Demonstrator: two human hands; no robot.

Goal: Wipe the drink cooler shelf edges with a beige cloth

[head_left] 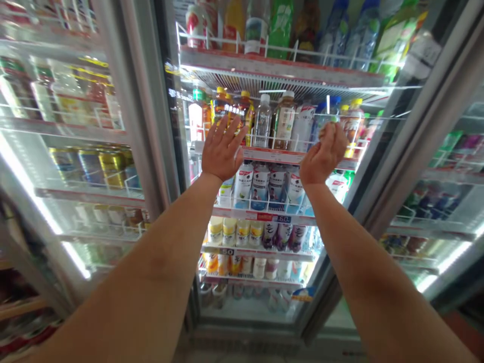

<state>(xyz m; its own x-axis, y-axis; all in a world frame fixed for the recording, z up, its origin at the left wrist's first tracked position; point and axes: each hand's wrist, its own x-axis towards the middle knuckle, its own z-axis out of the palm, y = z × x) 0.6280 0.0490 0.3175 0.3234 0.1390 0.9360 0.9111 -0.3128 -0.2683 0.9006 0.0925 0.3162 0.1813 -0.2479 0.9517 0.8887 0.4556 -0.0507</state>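
My left hand (224, 150) is raised in front of the glass door (257, 305) of a drinks fridge, its fingers stretched out and its palm toward the pane. It looks to be at or very near the glass; the contact cannot be told. To the right, my right hand (325, 154) is closed with the fingers bent together near the same door. Something small and pale seems to show at its fingertips, too unclear to name. Behind the pane, bottles with yellow caps (244, 108) stand near my left hand, and a clear bottle (262, 121) stands between both hands.
Shelves with wire rails hold white-labelled bottles (260, 186), small yellow-and-white bottles (229, 232) and large bottles (257, 27) higher up. Metal door frames (141, 101) flank the door. More fridge sections with cans (111, 166) stand left, and another stocked section is at right.
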